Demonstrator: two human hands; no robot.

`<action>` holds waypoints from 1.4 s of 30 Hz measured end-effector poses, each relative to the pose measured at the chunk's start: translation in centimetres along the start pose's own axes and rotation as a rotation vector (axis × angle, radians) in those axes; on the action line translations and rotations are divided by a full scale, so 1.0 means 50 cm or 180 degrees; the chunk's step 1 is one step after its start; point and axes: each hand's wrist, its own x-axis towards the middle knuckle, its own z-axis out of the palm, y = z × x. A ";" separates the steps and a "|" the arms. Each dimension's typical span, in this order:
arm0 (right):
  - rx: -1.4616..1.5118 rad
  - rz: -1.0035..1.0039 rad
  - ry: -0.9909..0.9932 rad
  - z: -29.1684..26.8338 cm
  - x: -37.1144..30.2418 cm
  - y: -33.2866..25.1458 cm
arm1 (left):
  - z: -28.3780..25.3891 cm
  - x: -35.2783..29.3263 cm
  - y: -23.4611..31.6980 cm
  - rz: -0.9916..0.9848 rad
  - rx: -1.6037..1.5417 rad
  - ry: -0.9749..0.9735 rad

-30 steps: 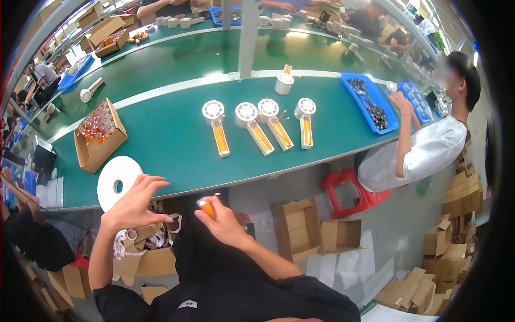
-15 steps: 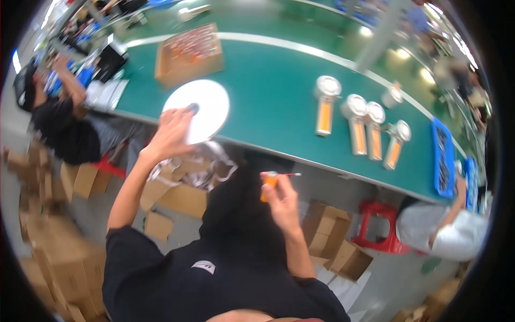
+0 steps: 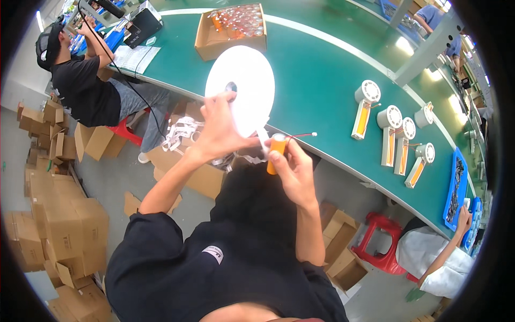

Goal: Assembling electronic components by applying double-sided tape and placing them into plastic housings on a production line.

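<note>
A large white reel is held upright by my left hand, whose thumb is at the dark hub hole. From the reel's lower edge a narrow white strip runs down to an orange cylindrical battery with thin red and dark wires. My right hand grips the battery between thumb and fingers, close beside the left fingertips. Whether the strip is stuck to the battery, I cannot tell. Both hands are in front of the green table's near edge.
An open carton of wired orange parts stands behind the reel. Several white round-headed units, most with orange batteries in their handles, lie to the right, near a blue tray. Below is a carton of tangled white strips. Co-workers sit on both sides.
My hands have come together; the battery has moved up toward the reel. A white strip now spans from reel to battery. The head view has shifted, moving the table's contents in the picture.
</note>
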 end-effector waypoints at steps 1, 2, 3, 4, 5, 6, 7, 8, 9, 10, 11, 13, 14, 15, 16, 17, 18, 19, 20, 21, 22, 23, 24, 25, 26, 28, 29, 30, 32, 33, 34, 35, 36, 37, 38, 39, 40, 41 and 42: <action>0.0169 -0.0016 0.0181 0.002 -0.001 -0.001 | -0.001 -0.005 0.000 -0.0018 0.0004 -0.0004; 0.0487 0.0074 0.0310 0.000 -0.005 -0.012 | -0.002 -0.010 0.001 0.0217 -0.0112 -0.0152; 0.0622 0.0110 0.0389 -0.011 -0.007 -0.016 | -0.003 -0.010 0.005 0.0468 -0.0236 -0.0299; 0.0683 0.0059 0.0479 -0.021 -0.007 -0.018 | -0.012 -0.013 0.014 0.0349 -0.0311 -0.0590; 0.0744 0.0009 0.0571 -0.030 -0.006 -0.020 | -0.010 -0.017 0.013 0.0350 -0.0318 -0.0604; 0.0758 -0.0022 0.0619 -0.037 -0.007 -0.023 | -0.010 -0.022 0.010 0.0360 -0.0466 -0.0631; 0.0819 -0.0105 0.0655 -0.041 -0.009 -0.028 | -0.008 -0.026 0.008 0.0371 -0.0614 -0.0659; 0.0851 -0.0106 0.0639 -0.042 -0.012 -0.036 | -0.009 -0.025 0.008 0.0367 -0.0612 -0.0677; 0.0880 -0.0112 0.0613 -0.043 -0.013 -0.042 | -0.011 -0.021 0.010 0.0402 -0.0664 -0.0544; 0.0878 -0.0092 0.0589 -0.040 -0.018 -0.043 | -0.012 -0.015 0.010 0.0437 -0.0714 -0.0410; 0.0878 -0.0074 0.0564 -0.034 -0.024 -0.043 | -0.010 -0.009 0.010 0.0432 -0.0708 -0.0414; 0.0805 0.0022 0.0621 -0.019 -0.033 -0.042 | -0.004 0.006 0.010 0.0281 -0.0693 0.0110; 0.0782 0.0070 0.0603 -0.013 -0.037 -0.044 | 0.000 0.013 0.013 0.0223 -0.0704 0.0305; 0.0766 0.0120 0.0595 -0.008 -0.044 -0.045 | -0.001 0.015 0.016 0.0221 -0.0687 0.0306; 0.0778 0.0095 0.0518 -0.003 -0.050 -0.047 | -0.005 0.018 0.018 0.0146 -0.0768 0.0373; 0.0793 0.0150 0.0531 0.006 -0.055 -0.051 | -0.010 0.020 0.018 0.0075 -0.0847 0.0446; 0.0805 0.0108 0.0506 0.012 -0.061 -0.050 | -0.012 0.021 0.014 0.0082 -0.0822 0.0471; 0.0817 0.0059 0.0477 0.015 -0.067 -0.050 | -0.010 0.020 0.004 -0.0030 -0.1061 0.0423; 0.0816 0.0065 0.0430 0.017 -0.074 -0.051 | -0.007 0.019 -0.005 -0.0137 -0.1298 0.0380; 0.0851 0.0146 0.0315 0.015 -0.083 -0.053 | 0.000 0.011 -0.010 -0.0108 -0.1261 0.0425; 0.0797 0.0155 0.0319 0.020 -0.085 -0.051 | 0.009 0.010 -0.014 -0.0080 -0.1167 0.0456; 0.0741 0.0163 0.0325 0.025 -0.090 -0.047 | 0.015 0.009 -0.018 -0.0053 -0.1076 0.0488; 0.0655 0.0142 0.0235 0.023 -0.092 -0.035 | 0.019 0.009 -0.023 -0.0018 -0.1168 0.0430; 0.0652 0.0271 0.0273 0.019 -0.102 -0.021 | 0.017 0.007 -0.015 -0.0058 -0.1153 0.0327; 0.0197 -0.0039 0.0402 0.016 -0.093 -0.011 | 0.007 0.017 -0.015 -0.0003 -0.1090 0.0403; -0.0191 -0.0142 0.0760 0.005 -0.090 -0.023 | -0.012 0.024 -0.012 0.0090 -0.0789 0.0564; -0.0105 0.0036 0.0991 0.002 -0.089 -0.038 | -0.023 0.024 -0.015 0.0342 -0.0479 0.0647; -0.0203 -0.0130 0.1133 -0.012 -0.082 -0.029 | -0.032 0.024 -0.011 0.0442 -0.0368 0.0669; 0.0248 -0.0044 0.1360 -0.026 -0.073 -0.043 | -0.037 0.013 0.005 0.0555 -0.0328 0.0568; 0.0472 -0.0122 0.1498 -0.030 -0.063 -0.043 | -0.036 0.007 0.013 0.0491 -0.0270 0.0323; 0.0455 -0.0083 0.1569 -0.033 -0.054 -0.049 | -0.031 0.007 0.019 0.0440 -0.0213 0.0092; 0.0499 -0.0097 0.1644 -0.033 -0.048 -0.058 | -0.023 0.004 0.026 0.0452 -0.0249 0.0025; 0.0549 -0.0117 0.1708 -0.033 -0.046 -0.061 | -0.015 -0.003 0.034 0.0495 -0.0258 -0.0161; 0.0542 -0.0088 0.1755 -0.035 -0.046 -0.057 | -0.008 -0.010 0.040 0.0537 -0.0262 -0.0340; 0.0524 -0.0222 0.1720 -0.037 -0.048 -0.053 | 0.001 -0.019 0.047 0.0459 -0.0274 -0.0316; 0.0505 -0.0357 0.1663 -0.039 -0.049 -0.049 | 0.008 -0.022 0.054 0.0453 -0.0287 -0.0342; 0.0523 -0.0384 0.1666 -0.037 -0.051 -0.047 | 0.014 -0.025 0.062 0.0496 -0.0161 -0.0118; 0.0522 -0.0366 0.1673 -0.037 -0.052 -0.046 | 0.018 -0.026 0.070 0.0537 -0.0030 0.0111; 0.0527 -0.0461 0.1671 -0.035 -0.053 -0.045 | 0.020 -0.027 0.078 0.0553 -0.0032 0.0188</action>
